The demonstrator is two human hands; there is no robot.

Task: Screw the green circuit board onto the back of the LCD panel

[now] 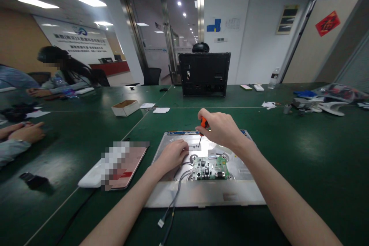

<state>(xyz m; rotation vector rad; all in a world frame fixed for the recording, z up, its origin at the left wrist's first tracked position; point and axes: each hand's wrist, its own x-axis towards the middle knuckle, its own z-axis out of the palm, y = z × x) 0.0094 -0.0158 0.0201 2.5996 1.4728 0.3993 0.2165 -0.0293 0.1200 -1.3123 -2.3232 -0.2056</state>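
One screwdriver (204,122) clasped in right hand (221,127)
Best kept square to panel (207,190); grip unclear in left hand (173,153).

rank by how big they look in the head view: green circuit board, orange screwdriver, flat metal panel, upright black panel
Largest to smallest, as they look:
1. flat metal panel
2. upright black panel, farther back
3. green circuit board
4. orange screwdriver, partly covered by fingers

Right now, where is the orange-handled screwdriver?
In the head view, the screwdriver is right of centre in the right hand, its tip over the metal panel beyond the green circuit board.
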